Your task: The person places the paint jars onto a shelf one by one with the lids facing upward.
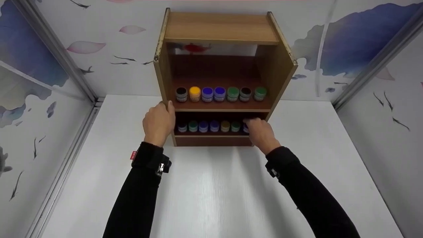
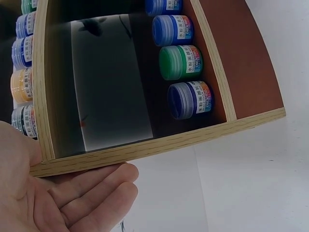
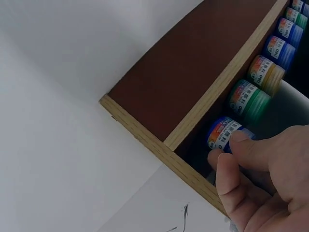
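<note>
A small wooden shelf (image 1: 224,110) holds two rows of paint jars. My left hand (image 1: 159,124) grips its left side panel (image 2: 135,155), the fingers along the outer face and the thumb side over the front edge. At the right end of the lower row, my right hand (image 1: 261,132) pinches a blue paint jar (image 3: 223,133) between thumb and fingertips; the jar stands upright, label outward. Beside it sits a green jar (image 3: 248,99), then a yellow jar (image 3: 266,73). In the head view the right hand partly covers the blue jar.
On the upper board stand several jars, among them a yellow one (image 1: 194,94) and a green one (image 1: 260,93). The shelf stands on a white table (image 1: 211,191) against a patterned wall (image 1: 132,66). Metal rails (image 1: 66,158) run along the table's sides.
</note>
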Demonstrator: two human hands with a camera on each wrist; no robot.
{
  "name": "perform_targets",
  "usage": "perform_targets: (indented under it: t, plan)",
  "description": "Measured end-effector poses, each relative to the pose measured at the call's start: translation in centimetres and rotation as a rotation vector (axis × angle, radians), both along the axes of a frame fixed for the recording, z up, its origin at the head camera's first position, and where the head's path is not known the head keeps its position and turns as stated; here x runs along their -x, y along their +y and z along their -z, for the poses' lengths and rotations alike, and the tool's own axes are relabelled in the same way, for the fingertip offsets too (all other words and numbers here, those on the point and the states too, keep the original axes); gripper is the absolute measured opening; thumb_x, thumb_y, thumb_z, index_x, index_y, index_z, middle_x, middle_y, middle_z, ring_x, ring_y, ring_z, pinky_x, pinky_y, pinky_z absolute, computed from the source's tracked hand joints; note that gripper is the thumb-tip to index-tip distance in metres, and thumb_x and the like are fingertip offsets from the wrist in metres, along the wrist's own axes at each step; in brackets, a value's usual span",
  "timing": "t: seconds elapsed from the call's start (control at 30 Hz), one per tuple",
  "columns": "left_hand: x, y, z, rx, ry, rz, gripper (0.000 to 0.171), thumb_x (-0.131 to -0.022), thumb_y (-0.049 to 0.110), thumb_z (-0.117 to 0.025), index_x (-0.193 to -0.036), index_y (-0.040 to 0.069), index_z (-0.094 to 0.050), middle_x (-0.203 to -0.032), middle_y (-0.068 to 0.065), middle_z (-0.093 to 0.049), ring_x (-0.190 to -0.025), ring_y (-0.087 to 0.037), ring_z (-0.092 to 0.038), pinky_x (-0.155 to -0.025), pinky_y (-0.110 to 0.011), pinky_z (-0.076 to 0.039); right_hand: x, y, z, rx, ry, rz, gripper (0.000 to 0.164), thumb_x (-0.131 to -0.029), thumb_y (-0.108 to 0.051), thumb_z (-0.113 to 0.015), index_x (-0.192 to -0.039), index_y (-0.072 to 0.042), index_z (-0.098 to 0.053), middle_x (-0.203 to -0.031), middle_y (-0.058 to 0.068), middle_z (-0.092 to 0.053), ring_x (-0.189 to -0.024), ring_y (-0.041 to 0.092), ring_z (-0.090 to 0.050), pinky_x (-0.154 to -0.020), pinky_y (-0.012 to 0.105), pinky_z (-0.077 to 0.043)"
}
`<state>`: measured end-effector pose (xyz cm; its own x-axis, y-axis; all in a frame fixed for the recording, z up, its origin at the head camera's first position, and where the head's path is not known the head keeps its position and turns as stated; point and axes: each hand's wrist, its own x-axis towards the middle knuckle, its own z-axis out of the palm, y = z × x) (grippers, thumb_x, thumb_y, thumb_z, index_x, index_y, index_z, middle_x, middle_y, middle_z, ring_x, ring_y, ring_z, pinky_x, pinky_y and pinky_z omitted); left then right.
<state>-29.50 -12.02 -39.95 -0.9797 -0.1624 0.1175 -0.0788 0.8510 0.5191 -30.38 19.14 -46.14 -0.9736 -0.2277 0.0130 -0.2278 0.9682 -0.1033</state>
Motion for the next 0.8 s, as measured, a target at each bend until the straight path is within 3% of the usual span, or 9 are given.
perform_targets:
  t: [0.27, 0.53, 0.8]
  plan:
    - [0.0, -0.1, 0.1, 0.005, -0.001, 0.004, 0.055, -0.105, 0.04, -0.03, -0.088, 0.0, -0.064, -0.082, -0.019, -0.068, -0.07, -0.033, -0.066, -0.054, -0.04, -0.047, 0.2, 0.4, 0.8, -0.008, 0.05, -0.02, 0.035, -0.087, 0.001, -0.063, -0.119, -0.011, -0.067, -0.099, 0.019, -0.071, -0.086, 0.038, -0.069, -0.07, 0.051, -0.056]
    - [0.1, -0.1, 0.1, 0.002, -0.009, 0.006, 0.055, -0.105, 0.041, -0.03, -0.091, -0.001, -0.064, -0.087, -0.021, -0.069, -0.073, -0.034, -0.068, -0.057, -0.042, -0.048, 0.2, 0.6, 1.4, 0.002, 0.086, -0.023, 0.032, -0.089, -0.001, -0.063, -0.119, -0.011, -0.068, -0.096, 0.02, -0.072, -0.083, 0.039, -0.069, -0.067, 0.053, -0.055]
    - [-0.1, -0.1, 0.1, 0.008, 0.026, 0.021, 0.056, -0.105, 0.038, -0.029, -0.089, -0.002, -0.065, -0.082, -0.021, -0.069, -0.069, -0.034, -0.068, -0.051, -0.038, -0.046, 0.0, 0.6, 1.3, -0.066, 0.038, -0.008, 0.046, -0.088, 0.002, -0.059, -0.132, -0.013, -0.059, -0.095, 0.02, -0.071, -0.082, 0.038, -0.069, -0.064, 0.05, -0.056]
